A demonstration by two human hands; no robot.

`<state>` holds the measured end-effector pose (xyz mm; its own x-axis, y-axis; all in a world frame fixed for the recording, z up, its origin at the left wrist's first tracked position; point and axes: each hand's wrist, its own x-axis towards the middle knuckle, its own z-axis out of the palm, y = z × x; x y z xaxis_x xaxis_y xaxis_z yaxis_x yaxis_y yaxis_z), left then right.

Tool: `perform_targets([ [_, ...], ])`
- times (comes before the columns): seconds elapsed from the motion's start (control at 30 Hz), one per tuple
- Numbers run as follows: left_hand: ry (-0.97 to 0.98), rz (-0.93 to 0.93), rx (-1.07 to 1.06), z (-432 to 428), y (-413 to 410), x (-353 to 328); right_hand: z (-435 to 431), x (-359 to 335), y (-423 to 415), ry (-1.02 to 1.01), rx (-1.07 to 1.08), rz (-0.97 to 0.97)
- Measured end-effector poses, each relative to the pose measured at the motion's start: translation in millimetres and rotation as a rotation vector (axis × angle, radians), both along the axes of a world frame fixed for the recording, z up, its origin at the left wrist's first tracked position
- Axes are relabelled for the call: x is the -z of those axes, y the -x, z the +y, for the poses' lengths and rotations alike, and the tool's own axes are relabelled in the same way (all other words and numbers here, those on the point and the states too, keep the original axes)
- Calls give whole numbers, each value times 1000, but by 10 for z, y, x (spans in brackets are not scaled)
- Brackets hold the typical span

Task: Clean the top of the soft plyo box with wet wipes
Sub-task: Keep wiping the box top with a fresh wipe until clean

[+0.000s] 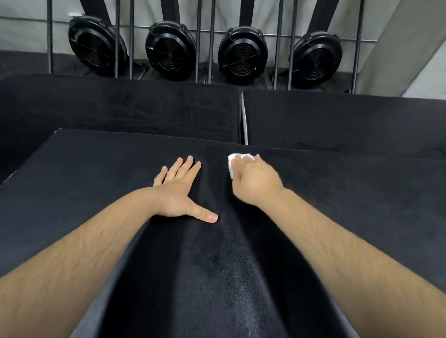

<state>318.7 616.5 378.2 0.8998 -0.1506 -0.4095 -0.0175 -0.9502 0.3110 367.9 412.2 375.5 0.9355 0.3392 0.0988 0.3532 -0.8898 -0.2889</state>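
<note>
White and crumpled, the wet wipe [231, 164] sits bunched up under the right hand [257, 181]. This hand is curled into a loose fist around the wipe and presses it down on the top of the soft plyo box [90, 169], close to the far edge. Only a little of the wipe peeks out past the knuckles and on the thumb side. It looks a bit blurry.

Beside it, the left hand [177, 190] lies flat on the box top and holds nothing. Its fingers are straight and close together, pointing away from the person, and the thumb sticks out to the side toward the right hand. Both bare arms reach forward from the bottom corners, with a dark strip of the box top between them.

That top is black, with a fine, grainy look. It shines a little in the strip between the arms. The corner at the far left is rounded.

Past the far edge are two more black padded boxes [118, 107], side by side with a thin gap between them. Behind them stand grey metal bars [132, 34] and four round black fan wheels [242, 54] in a row.
</note>
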Motion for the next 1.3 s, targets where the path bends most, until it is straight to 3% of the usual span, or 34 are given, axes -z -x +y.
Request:
perform_targets([
  [0.17, 26, -2, -8, 9, -6, -5, 216, -36, -160, 71, -112, 78],
  [0.4, 255, 51, -99, 79, 43, -197, 458, -93, -235, 121, -2, 144],
  [0.57, -32, -93, -71, 387, 137, -106, 440, -66, 51, 128, -73, 130],
  [0.9, 105, -31, -135, 419, 175, -27, 1053, -150, -457, 109, -119, 193],
  [1.1, 332, 76, -243, 435, 250, -231, 974, -62, -311, 124, -254, 26],
  [1.3, 339, 88, -263, 416, 264, -275, 1094, -175, -435, 117, -140, 98],
])
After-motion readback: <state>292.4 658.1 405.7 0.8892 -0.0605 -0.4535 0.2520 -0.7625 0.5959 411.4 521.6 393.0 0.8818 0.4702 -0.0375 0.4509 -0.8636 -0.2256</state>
